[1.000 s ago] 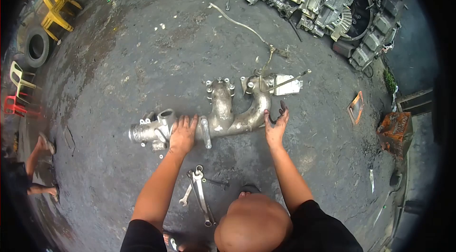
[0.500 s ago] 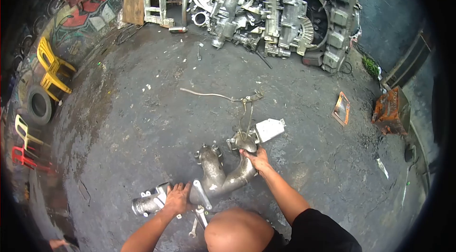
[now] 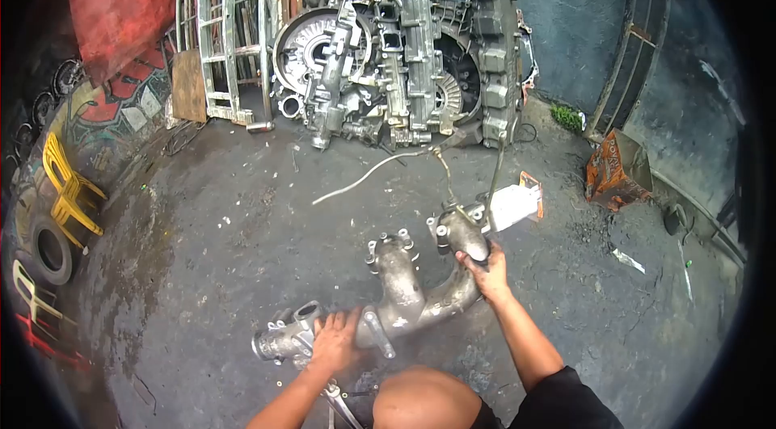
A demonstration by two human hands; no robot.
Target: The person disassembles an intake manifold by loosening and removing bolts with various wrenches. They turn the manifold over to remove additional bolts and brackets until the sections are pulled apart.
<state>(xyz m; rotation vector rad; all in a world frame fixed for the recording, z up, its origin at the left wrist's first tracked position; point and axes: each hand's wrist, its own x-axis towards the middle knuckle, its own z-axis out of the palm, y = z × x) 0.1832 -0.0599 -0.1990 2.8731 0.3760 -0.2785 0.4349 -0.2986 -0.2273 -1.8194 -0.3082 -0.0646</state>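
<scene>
A large grey metal manifold (image 3: 400, 279), with curved branches and bolted flanges, lies across both of my hands, apparently raised off the floor. My left hand (image 3: 335, 340) grips its narrower tube near the left end. Around the bend below the right-hand flange, my right hand (image 3: 487, 274) is closed, thumb on the near side. From that flange a thin bent metal pipe (image 3: 372, 170) sticks out, along with a flat whitish plate (image 3: 516, 204). Against the tube, right of my left hand, sits a flat metal bar (image 3: 377, 332). Wrenches (image 3: 343, 409) lie on the floor by my knee.
Engine castings (image 3: 404, 65) are stacked at the back wall beside metal ladders (image 3: 230, 33). Yellow chairs (image 3: 73, 191) and a tyre (image 3: 52, 250) stand at left. An orange box (image 3: 616, 174) sits at right. Small scraps dot the dark floor.
Both hands have moved right and up in view with the manifold, which looks larger and nearer. Its pipe and plate moved along. My view has tilted up and turned right.
</scene>
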